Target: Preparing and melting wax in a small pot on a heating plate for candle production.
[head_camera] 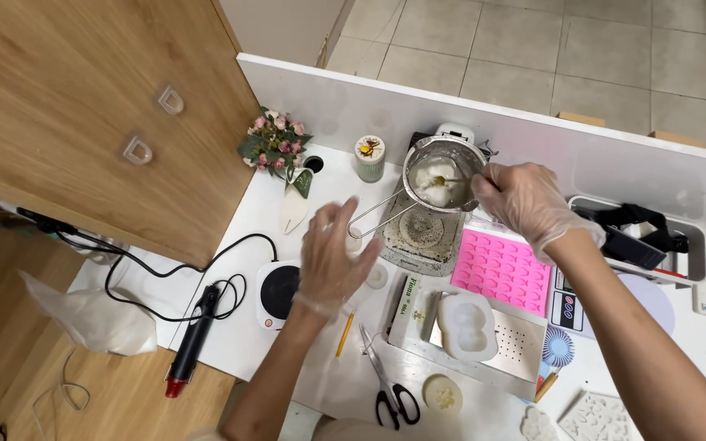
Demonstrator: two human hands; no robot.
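My right hand [525, 200], in a clear glove, grips a thin stirrer that reaches into a small steel pouring pot [443, 171] holding white lumps of wax. The pot rests on a scale-like stand [418, 237], and its wire handle [377, 216] points toward my left. My left hand [332, 257], also gloved, hovers open above the white table, fingers spread, just left of that handle and touching nothing. Below the right hand lies a pink silicone mould [504, 269].
A small hot plate [279, 290] with a black cord sits at the left, a black and red heat tool [192, 339] beside it. Scissors [390, 388], a yellow pencil [345, 335], a white mould [467, 327], a flower vase [279, 151], a jar [369, 157] and a tray [655, 237] surround the pot.
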